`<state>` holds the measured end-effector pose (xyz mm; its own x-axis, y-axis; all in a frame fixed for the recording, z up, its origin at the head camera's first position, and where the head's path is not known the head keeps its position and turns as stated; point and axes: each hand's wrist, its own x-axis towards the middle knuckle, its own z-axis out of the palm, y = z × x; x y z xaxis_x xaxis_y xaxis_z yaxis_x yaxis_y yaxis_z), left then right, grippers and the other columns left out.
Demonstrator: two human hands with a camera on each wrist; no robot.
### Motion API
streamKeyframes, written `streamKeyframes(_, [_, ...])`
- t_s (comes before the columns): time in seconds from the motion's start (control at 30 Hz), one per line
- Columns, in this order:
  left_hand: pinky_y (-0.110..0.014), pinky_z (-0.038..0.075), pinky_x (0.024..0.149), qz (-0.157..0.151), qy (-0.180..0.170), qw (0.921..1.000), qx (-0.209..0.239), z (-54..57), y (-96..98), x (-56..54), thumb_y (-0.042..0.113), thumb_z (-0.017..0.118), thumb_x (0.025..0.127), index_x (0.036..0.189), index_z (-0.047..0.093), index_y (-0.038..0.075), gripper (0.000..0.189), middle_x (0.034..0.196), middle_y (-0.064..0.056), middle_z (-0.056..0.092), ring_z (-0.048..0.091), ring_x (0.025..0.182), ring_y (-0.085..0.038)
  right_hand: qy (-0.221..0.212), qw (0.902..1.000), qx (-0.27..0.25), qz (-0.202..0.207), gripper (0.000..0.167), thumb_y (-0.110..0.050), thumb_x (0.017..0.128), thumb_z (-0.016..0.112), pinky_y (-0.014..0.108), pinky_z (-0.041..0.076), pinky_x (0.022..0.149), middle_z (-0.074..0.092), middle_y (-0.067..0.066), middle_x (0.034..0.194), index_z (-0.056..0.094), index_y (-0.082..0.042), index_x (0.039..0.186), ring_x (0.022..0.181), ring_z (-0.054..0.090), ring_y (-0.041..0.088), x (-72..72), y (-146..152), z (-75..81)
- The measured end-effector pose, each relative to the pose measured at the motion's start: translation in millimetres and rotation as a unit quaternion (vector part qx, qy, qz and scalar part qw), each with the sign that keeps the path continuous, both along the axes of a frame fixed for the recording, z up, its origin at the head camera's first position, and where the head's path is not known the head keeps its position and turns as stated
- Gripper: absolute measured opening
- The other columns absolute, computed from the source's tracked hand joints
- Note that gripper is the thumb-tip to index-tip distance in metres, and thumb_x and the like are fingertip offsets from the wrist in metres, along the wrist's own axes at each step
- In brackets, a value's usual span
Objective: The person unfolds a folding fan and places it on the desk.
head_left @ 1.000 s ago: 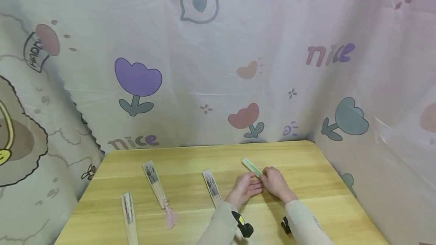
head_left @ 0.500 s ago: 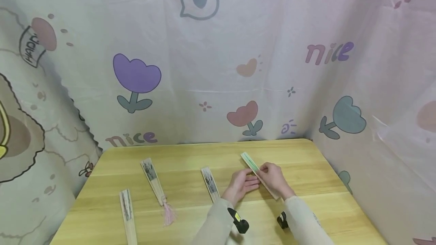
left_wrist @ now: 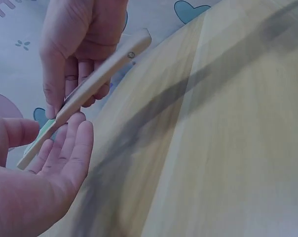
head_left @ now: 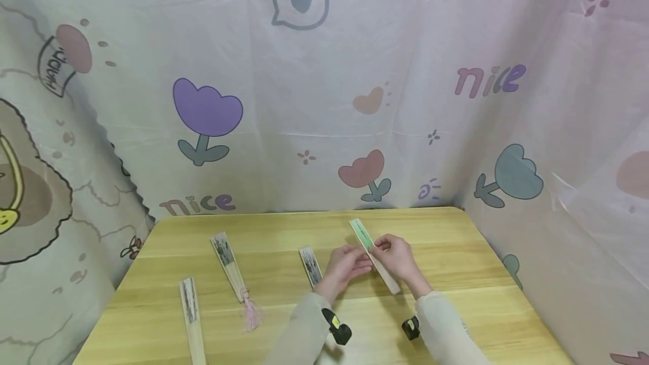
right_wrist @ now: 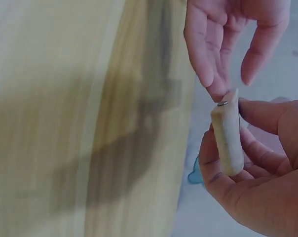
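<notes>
A folded hand fan (head_left: pixel 386 276) with a green-printed upper part and pale wooden ribs is raised above the table, tilted toward the upper left. My right hand (head_left: pixel 398 258) pinches it between thumb and fingers near the middle. On its other side is my left hand (head_left: pixel 345 266), palm up, its extended fingers under the fan's green part and its thumb apart. In the left wrist view, a small rivet shows at the thick end of the fan (left_wrist: pixel 107 70). The right wrist view looks at that same end of the fan (right_wrist: pixel 229 140) from close up.
Three more folded fans lie on the wooden table (head_left: pixel 284 325): a grey-printed fan (head_left: pixel 190 320) at the left, a fan with a pink tassel (head_left: pixel 229 266) behind it, and another fan (head_left: pixel 311 266) partly hidden by the left arm. Patterned cloth (head_left: pixel 284 100) hangs around the table.
Both hands have shifted slightly left with the fan, which now stands steeper. Its lower wooden end, earlier hidden behind the right hand, shows. The fans on the table have stayed put.
</notes>
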<state>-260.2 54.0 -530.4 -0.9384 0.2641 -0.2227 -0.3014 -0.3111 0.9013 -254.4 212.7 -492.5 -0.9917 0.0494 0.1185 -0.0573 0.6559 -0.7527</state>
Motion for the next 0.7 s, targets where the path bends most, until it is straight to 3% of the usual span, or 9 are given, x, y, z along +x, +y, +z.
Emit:
streamKeyframes(0.13, [-0.028, 0.069, 0.077, 0.013, 0.018, 0.9995, -0.020, 4.5, -11.1, -1.2, 0.011, 0.065, 0.103, 0.130, 0.060, -0.013, 0.036, 0.098, -0.013, 0.075, 0.074, 0.079, -0.014, 0.019, 0.9992, -0.032, 0.011, 0.014, -0.005, 0.092, 0.076, 0.030, 0.063, 0.068, 0.077, 0.016, 0.093, 0.073, 0.004, 0.103, 0.084, 0.072, 0.024, 2.0, -13.4, 3.4])
streamKeyframes(0.43, [-0.025, 0.067, 0.070, 0.029, 0.061, 0.9948, -0.076, 20.3, -39.7, -1.2, 0.011, 0.067, 0.101, 0.131, 0.063, -0.012, 0.037, 0.094, -0.007, 0.072, 0.069, 0.070, -0.009, 0.029, 0.9955, -0.085, 0.032, 0.018, -0.003, 0.093, 0.075, 0.023, 0.058, 0.068, 0.076, 0.015, 0.094, 0.073, 0.005, 0.110, 0.082, 0.069, 0.022, 7.7, -40.0, 9.5])
streamKeyframes(0.6, [-0.023, 0.065, 0.066, 0.019, 0.100, 0.9870, -0.124, 28.4, -56.9, -0.2, 0.009, 0.066, 0.101, 0.127, 0.067, -0.009, 0.032, 0.093, -0.010, 0.075, 0.067, 0.068, -0.010, 0.008, 0.9895, -0.139, 0.041, 0.021, -0.002, 0.096, 0.071, 0.038, 0.068, 0.070, 0.076, 0.019, 0.096, 0.072, 0.009, 0.115, 0.082, 0.072, 0.022, 10.7, -49.3, 9.6])
streamKeyframes(0.7, [-0.024, 0.064, 0.065, 0.011, 0.130, 0.9789, -0.157, 31.8, -66.0, 1.0, 0.009, 0.065, 0.101, 0.127, 0.068, -0.009, 0.032, 0.099, -0.015, 0.078, 0.067, 0.067, -0.010, -0.026, 0.9786, -0.194, 0.063, 0.026, -0.004, 0.098, 0.068, 0.045, 0.069, 0.069, 0.077, 0.022, 0.098, 0.070, 0.012, 0.119, 0.075, 0.072, 0.019, 13.1, -52.4, 11.5])
